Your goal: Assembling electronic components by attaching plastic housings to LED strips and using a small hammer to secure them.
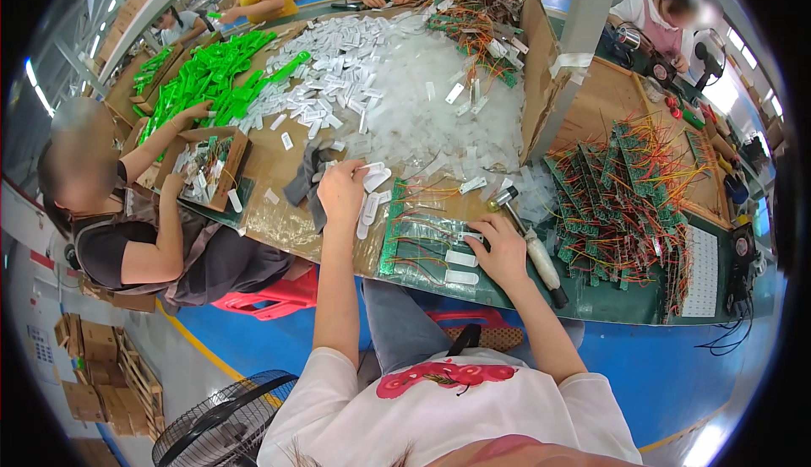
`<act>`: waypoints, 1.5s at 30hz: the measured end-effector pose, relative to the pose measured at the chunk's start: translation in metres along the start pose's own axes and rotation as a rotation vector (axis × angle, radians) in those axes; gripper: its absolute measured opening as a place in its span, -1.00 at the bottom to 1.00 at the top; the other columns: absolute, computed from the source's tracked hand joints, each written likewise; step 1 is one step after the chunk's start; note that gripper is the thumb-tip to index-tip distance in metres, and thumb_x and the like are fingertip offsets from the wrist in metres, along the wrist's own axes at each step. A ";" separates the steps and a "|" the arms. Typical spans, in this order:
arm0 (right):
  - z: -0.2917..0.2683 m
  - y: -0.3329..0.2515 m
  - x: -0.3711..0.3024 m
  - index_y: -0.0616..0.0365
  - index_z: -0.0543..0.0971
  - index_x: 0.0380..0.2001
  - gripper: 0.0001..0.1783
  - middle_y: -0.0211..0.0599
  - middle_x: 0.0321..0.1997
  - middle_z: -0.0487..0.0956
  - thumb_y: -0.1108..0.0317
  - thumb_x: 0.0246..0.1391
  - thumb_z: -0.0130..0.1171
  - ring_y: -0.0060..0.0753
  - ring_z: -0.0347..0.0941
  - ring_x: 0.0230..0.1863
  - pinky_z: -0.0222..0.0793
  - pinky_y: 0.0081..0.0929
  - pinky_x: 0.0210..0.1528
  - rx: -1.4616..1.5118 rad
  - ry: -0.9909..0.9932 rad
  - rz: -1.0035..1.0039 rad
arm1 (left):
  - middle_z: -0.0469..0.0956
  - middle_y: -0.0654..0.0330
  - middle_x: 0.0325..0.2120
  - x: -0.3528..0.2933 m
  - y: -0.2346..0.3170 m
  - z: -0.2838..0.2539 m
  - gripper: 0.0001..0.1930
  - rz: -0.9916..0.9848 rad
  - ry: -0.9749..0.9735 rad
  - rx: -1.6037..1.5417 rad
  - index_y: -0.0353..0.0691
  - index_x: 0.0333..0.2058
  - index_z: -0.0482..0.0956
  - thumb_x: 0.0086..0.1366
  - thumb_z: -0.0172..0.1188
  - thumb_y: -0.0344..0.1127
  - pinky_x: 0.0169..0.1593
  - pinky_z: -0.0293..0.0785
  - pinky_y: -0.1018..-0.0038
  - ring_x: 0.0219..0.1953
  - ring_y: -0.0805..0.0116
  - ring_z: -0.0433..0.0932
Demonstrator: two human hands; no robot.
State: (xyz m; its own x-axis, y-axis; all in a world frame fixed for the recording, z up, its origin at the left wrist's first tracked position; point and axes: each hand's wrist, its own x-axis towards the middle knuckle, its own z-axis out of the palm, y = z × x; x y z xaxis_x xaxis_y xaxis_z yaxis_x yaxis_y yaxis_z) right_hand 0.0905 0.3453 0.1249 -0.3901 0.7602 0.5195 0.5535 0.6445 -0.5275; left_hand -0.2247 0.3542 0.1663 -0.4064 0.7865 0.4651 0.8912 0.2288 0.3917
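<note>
My left hand [341, 190] has its fingertips pinched on a small white plastic cover, above several loose white covers [368, 212] on the table. My right hand [500, 249] is bent over a small white piece [470, 236], with thumb and fingers closed at it; the fingers partly hide it. Between my hands lies a green circuit board strip [391, 229] with red wires running to the right. Two white covers [461, 259] lie side by side below the right hand's piece. A tool with a pale wrapped handle [542, 260] lies against the right hand's outer side.
A pile of wired green boards [621, 197] covers the right side. Clear plastic bags [448, 121] and white covers [325, 66] are heaped ahead. A grey cloth [309, 181] lies near my left hand. A co-worker [127, 247] sits left, reaching toward green parts [211, 78].
</note>
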 end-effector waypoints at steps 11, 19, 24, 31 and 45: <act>-0.030 -0.024 0.000 0.13 0.68 -0.16 -0.69 -0.19 -0.22 0.67 0.32 0.00 0.42 -0.11 0.62 -0.20 0.52 -0.30 -0.16 0.112 -0.009 0.051 | 0.69 0.04 -0.37 -0.086 0.112 -0.013 -0.78 0.172 -0.549 -0.635 -0.20 -0.18 0.65 0.20 0.32 -0.30 -0.21 0.56 0.31 -0.32 0.11 0.68; -0.064 -0.003 -0.007 0.07 0.71 -0.21 -0.80 -0.27 -0.44 0.64 0.35 0.05 0.37 -0.38 0.52 -0.50 0.41 -0.45 -0.40 0.097 0.064 0.405 | 0.64 0.22 -0.35 -0.097 0.094 0.008 -0.89 0.456 -0.330 -0.537 -0.16 -0.39 0.69 0.17 0.34 -0.28 -0.18 0.54 0.30 -0.23 0.15 0.60; -0.056 -0.005 -0.021 0.03 0.72 -0.24 -0.82 -0.31 -0.40 0.66 0.27 0.08 0.34 -0.32 0.56 -0.48 0.43 -0.37 -0.39 0.036 -0.047 0.435 | 0.63 0.26 -0.31 -0.121 0.087 0.018 -0.89 0.484 -0.403 -0.422 -0.13 -0.42 0.68 0.17 0.33 -0.26 -0.19 0.54 0.30 -0.22 0.19 0.58; -0.041 -0.003 -0.020 0.04 0.67 -0.27 -0.86 -0.27 -0.34 0.67 0.28 0.13 0.27 -0.10 0.60 -0.36 0.47 -0.21 -0.28 -0.042 -0.016 0.317 | 0.60 0.24 -0.26 -0.094 0.101 0.028 -0.88 0.486 -0.303 -0.369 -0.11 -0.33 0.68 0.13 0.33 -0.32 -0.17 0.53 0.25 -0.20 0.16 0.57; -0.019 -0.013 -0.019 0.07 0.67 -0.30 -0.88 -0.21 -0.30 0.68 0.31 0.11 0.28 -0.06 0.62 -0.27 0.50 -0.20 -0.23 0.039 -0.056 0.302 | 0.66 0.12 -0.40 -0.092 0.084 0.023 -0.80 0.187 -0.440 -0.590 -0.18 -0.26 0.69 0.17 0.38 -0.26 -0.26 0.52 0.35 -0.38 0.24 0.62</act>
State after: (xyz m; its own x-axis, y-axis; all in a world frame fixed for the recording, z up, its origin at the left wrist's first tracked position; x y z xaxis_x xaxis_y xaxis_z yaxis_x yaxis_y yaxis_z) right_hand 0.1048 0.3215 0.1347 -0.2530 0.9203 0.2985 0.6219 0.3910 -0.6785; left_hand -0.1080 0.3144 0.1385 -0.0313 0.9665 0.2546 0.6312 -0.1784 0.7549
